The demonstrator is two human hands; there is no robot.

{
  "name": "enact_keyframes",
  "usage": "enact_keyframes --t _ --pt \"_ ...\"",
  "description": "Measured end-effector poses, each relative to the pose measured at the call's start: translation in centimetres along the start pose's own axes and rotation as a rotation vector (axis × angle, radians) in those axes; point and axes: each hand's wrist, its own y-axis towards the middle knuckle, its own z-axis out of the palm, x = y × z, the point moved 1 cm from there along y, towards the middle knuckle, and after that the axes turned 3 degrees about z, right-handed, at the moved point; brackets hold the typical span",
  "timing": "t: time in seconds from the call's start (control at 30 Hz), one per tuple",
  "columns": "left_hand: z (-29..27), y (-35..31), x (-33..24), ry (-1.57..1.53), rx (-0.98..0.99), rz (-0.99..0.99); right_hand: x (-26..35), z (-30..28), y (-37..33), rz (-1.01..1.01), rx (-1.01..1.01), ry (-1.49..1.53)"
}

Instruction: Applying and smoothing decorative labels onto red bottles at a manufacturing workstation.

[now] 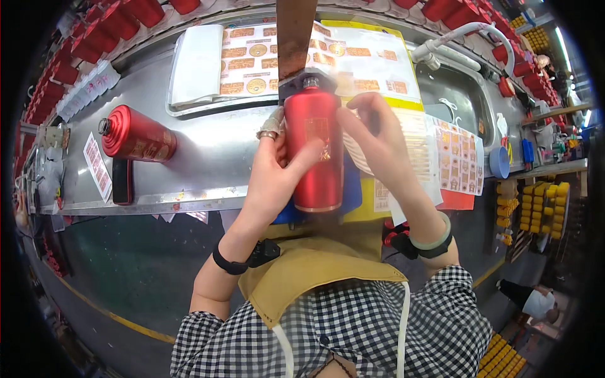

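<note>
A red metallic bottle (318,165) lies in front of me, its dark threaded neck pointing away and its base towards me. My left hand (277,157) is wrapped round its left side, with the thumb pressed on the front by a small gold sticker (326,152). A fainter gold square sits higher on the bottle. A worn covering wraps a left fingertip. Beside the bottle's upper right, my right hand (377,129) is curled, thumb and forefinger apart, the thumb tip at the bottle's edge. I see nothing between those fingers.
Sheets of gold stickers (252,66) lie on a tray (173,94) behind the bottle. Another red bottle (135,135) and a black phone (122,183) lie left. A brown post (295,34) rises behind the bottle. A sink (450,85) with a white faucet (466,28) is right.
</note>
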Motion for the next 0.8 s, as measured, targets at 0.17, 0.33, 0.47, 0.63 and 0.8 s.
enact_keyframes --t 0.17,0.33,0.47,0.63,0.8 --pt "0.1 -0.4 0.5 0.140 -0.006 0.055 -1.0 2.1 0.4 0.214 0.090 0.169" --pt "0.9 -0.6 0.8 0.199 -0.063 0.114 -1.7 2.3 0.4 0.243 0.073 0.317" --pt "0.7 -0.4 0.7 0.178 -0.069 0.070 -0.7 2.5 0.4 0.277 0.090 0.282" --pt "0.7 -0.5 0.6 0.044 -0.023 0.039 -1.0 2.6 0.3 0.223 0.086 0.264" --pt "0.5 -0.8 0.6 0.052 -0.019 0.040 -1.1 2.5 0.1 0.216 0.109 0.312"
